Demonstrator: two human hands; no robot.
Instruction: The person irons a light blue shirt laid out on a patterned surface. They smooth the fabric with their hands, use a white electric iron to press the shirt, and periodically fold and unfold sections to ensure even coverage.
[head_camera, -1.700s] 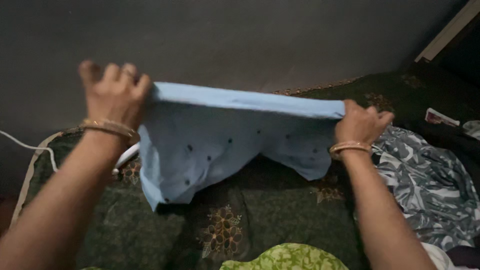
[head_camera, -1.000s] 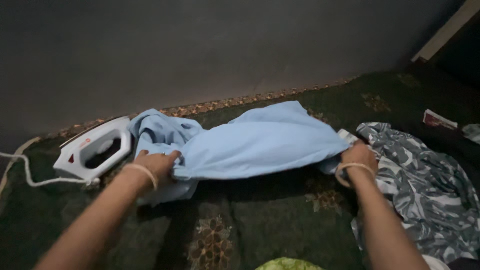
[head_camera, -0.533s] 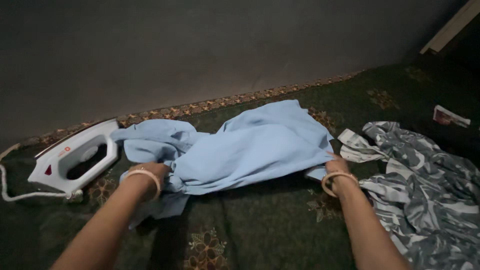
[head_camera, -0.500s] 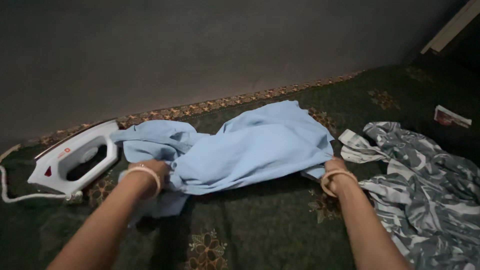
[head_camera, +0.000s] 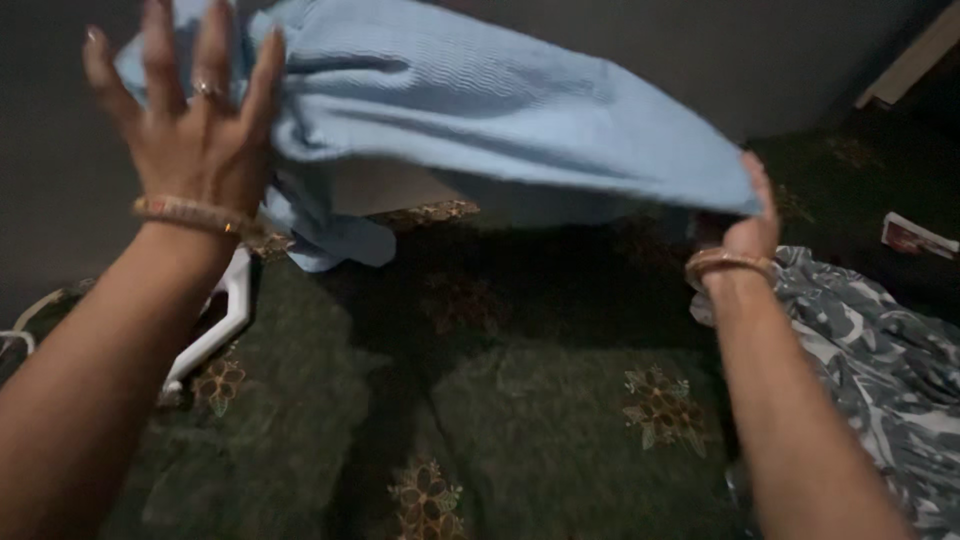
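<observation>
A light blue cloth (head_camera: 480, 110) is lifted high in the air, spread between my two hands above a dark green flowered blanket (head_camera: 520, 420). My left hand (head_camera: 190, 120) is raised at the upper left, fingers spread upward, with the cloth's left end caught under the thumb side. My right hand (head_camera: 750, 225) grips the cloth's right end, lower down. Both wrists wear bangles. A loose fold of the cloth hangs down near my left wrist.
A white clothes iron (head_camera: 215, 335) lies on the blanket behind my left forearm, its white cord (head_camera: 20, 325) trailing left. A grey and white patterned garment (head_camera: 880, 370) lies at the right. A small paper (head_camera: 915, 237) sits at the far right. A grey wall stands behind.
The blue cloth was lying bunched on the blanket with both hands on its ends; both hands have now swung it up into the air, the left end highest.
</observation>
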